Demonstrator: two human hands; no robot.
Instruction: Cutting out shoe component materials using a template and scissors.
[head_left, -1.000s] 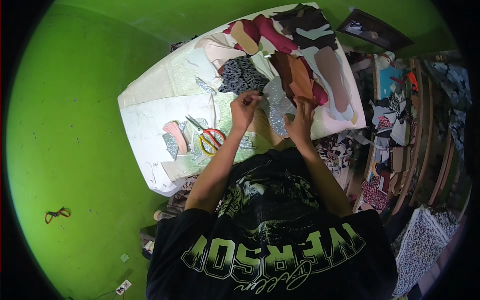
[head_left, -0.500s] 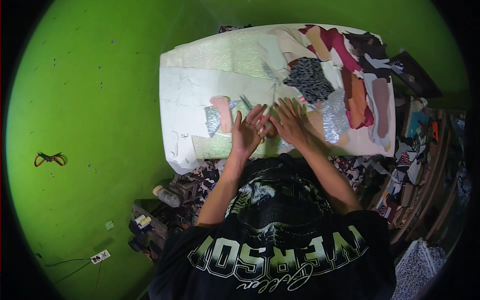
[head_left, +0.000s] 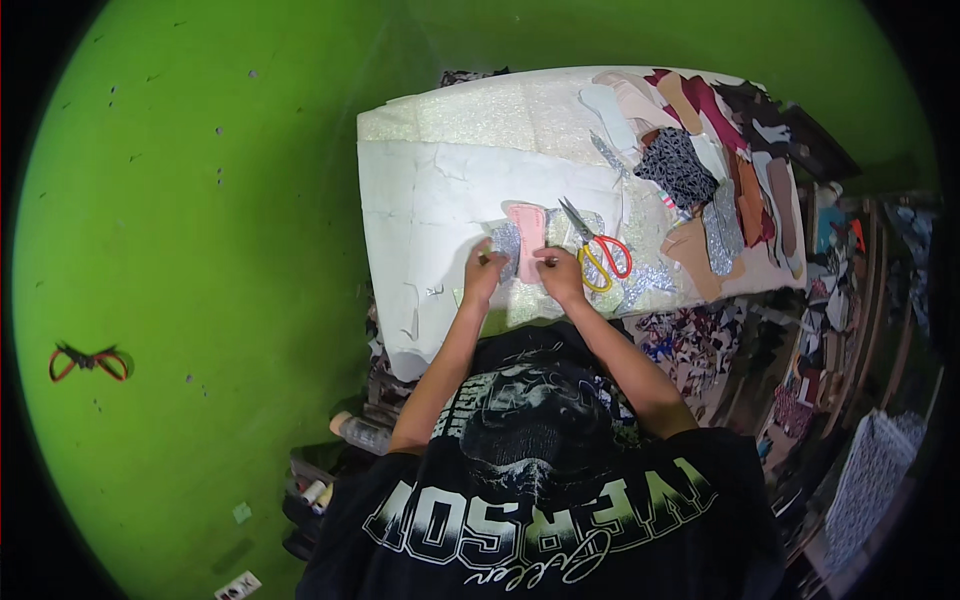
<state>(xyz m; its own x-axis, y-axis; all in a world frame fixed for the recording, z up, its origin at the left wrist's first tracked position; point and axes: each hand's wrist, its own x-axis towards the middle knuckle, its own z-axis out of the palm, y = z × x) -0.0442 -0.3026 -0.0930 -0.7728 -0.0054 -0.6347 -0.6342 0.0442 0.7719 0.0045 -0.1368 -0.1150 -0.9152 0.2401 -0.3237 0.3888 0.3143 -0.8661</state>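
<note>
pink piece (head_left: 527,236) by right hand (head_left: 562,273)

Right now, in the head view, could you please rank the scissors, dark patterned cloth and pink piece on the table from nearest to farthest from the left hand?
From the left hand:
1. Pink piece: just right.
2. Scissors: right, beyond the pink piece.
3. Dark patterned cloth: farther right, higher up.

My black shirt (head_left: 540,450) carries large pale-green block lettering (head_left: 545,518) plus script (head_left: 535,573); marks (head_left: 434,291) on white sheet (head_left: 410,190) too small to read.
</note>
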